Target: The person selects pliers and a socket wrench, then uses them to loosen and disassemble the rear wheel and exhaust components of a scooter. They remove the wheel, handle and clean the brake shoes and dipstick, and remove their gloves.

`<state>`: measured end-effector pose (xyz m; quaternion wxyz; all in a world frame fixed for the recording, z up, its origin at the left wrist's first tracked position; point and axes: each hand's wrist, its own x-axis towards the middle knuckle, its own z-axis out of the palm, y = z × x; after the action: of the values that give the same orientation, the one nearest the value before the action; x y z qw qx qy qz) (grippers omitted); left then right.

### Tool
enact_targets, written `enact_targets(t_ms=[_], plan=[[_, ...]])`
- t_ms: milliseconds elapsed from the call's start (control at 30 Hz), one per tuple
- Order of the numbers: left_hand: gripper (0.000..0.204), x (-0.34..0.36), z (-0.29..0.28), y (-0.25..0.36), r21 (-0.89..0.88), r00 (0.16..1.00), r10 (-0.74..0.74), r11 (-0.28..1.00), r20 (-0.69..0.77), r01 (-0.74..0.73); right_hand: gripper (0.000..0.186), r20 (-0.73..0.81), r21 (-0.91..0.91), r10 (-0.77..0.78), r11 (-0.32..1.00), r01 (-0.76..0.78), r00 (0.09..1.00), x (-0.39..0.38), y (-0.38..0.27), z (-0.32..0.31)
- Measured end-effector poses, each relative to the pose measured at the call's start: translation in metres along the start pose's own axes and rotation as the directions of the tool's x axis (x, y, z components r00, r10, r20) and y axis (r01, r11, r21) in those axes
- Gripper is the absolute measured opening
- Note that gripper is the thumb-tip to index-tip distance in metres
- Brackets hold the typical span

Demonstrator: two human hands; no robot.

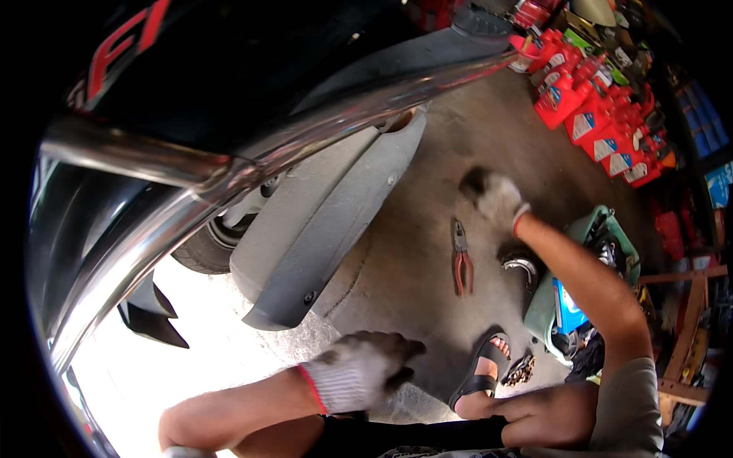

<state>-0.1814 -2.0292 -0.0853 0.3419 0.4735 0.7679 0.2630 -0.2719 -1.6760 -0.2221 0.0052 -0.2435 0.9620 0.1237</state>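
Your left hand (359, 372) sits at 6 o'clock in a pale knitted glove with a red cuff edge, darkly soiled toward the fingers. Those fingers point toward 2 o'clock and look bent, but blur and stains mean you cannot tell whether they close on anything. Your right hand (496, 200), gloved the same way, hangs a little above 3 o'clock. It is blurred too, and its fingertips merge into a dark patch, so you cannot tell if they are open or gripping.

The pliers (460, 248) lie on the concrete floor (412, 275) between 3 and 4 o'clock, at about 7 o'clock from your right hand. Their metal nose points to 12, their red handles to 6. At 3 o'clock from them is a curved metal part (522, 264), just beside a green tub (540, 309). That tub is crowded with parts and a blue box (566, 309).

Your sandal (489, 353) is near 5 o'clock, with a small chain-like heap (521, 372) on the floor just beside it. From the centre toward 9 o'clock you have the motorbike's grey panel (328, 221) and, beyond it, a black tyre (205, 250). A chrome bar (145, 252) slants from 8 toward 1 o'clock. Red bottles (588, 126) stand crowded at 2 o'clock, and a wooden frame (689, 336) is near 4.
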Motion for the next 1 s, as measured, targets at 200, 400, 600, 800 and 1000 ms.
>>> enact_targets(t_ms=[200,400,600,800,1000], plan=[[0.023,0.096,0.059,-0.005,0.218,0.917,0.056,0.964,0.396,-0.153,0.040,-0.113,-0.300,0.021,0.952,-0.054,0.993,0.130,0.027,-0.098],[0.028,0.174,0.087,-0.035,-0.395,0.888,-0.367,0.886,-0.276,0.243,0.035,-0.419,0.166,0.269,0.962,-0.218,0.867,0.174,-0.005,-0.072],[0.034,0.159,0.122,-0.072,-0.545,0.923,-0.315,0.824,-0.220,0.152,0.031,-0.143,-0.041,0.210,0.975,-0.218,0.967,0.188,-0.010,-0.056],[0.037,0.146,0.117,-0.097,-0.599,0.890,-0.375,0.785,-0.260,0.156,0.031,-0.083,-0.039,0.270,0.961,-0.274,0.959,0.195,-0.025,-0.062],[0.031,0.142,0.126,-0.124,-0.615,0.856,-0.474,0.743,-0.204,0.264,0.033,-0.264,0.134,0.300,0.952,-0.273,0.917,0.190,-0.063,-0.080]])
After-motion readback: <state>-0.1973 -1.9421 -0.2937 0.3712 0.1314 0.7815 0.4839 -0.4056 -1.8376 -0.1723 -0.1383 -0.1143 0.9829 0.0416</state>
